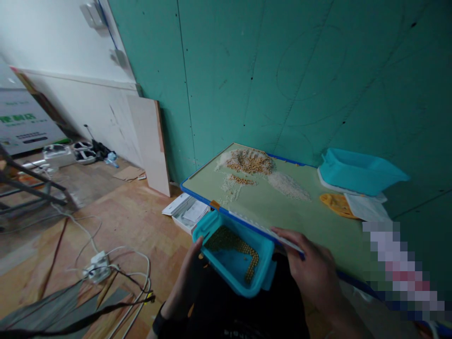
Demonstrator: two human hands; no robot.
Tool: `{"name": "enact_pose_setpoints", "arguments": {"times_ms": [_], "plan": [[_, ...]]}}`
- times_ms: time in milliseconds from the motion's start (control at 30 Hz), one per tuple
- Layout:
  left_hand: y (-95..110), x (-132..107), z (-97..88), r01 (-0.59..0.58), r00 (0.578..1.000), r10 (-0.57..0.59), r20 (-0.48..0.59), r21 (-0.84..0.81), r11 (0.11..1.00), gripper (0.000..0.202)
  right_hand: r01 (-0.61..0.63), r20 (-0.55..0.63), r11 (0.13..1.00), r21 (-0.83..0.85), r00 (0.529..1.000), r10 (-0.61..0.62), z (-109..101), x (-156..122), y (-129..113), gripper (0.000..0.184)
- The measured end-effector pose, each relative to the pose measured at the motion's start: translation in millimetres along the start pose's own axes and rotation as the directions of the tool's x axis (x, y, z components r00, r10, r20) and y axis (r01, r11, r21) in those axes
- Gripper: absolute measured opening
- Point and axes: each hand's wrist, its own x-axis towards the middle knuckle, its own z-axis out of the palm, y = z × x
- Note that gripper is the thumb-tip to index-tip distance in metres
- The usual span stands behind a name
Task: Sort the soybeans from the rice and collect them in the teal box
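Note:
My left hand (192, 263) grips the left end of a turquoise plastic basin (226, 270), held just below the table's front edge. Inside it lie small dark green beans (224, 240) and a band of yellow soybeans (252, 263). My right hand (310, 261) is closed around a long white strip (254, 223) that lies along the blue-edged table (282, 207). The strip's exact kind is unclear. On the tabletop is a heap of soybeans (250, 162) mixed with white grains that look like rice (289, 186).
A second turquoise basin (363, 172) stands at the table's right rear, beside an orange cloth-like item (339, 205) and white paper (367, 207). Below the left corner is an open white box (189, 212). Cables and a power strip (99, 266) lie on the floor. A green wall (282, 70) backs the table.

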Motion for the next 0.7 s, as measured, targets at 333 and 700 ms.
{"name": "enact_pose_setpoints", "arguments": {"times_ms": [333, 700], "plan": [[16.1, 15.1, -27.7, -0.043, 0.993, 0.050, -0.107, 0.068, 0.997, 0.062, -0.080, -0.007, 0.992, -0.101, 0.997, 0.080, 30.0, 63.2, 16.7, 0.014], [24.1, 14.0, -29.4, -0.104, 0.991, 0.104, -0.089, 0.006, 0.995, 0.059, 0.028, -0.017, 0.998, -0.064, 0.999, -0.029, 29.8, 61.5, 3.0, 0.011]]}}
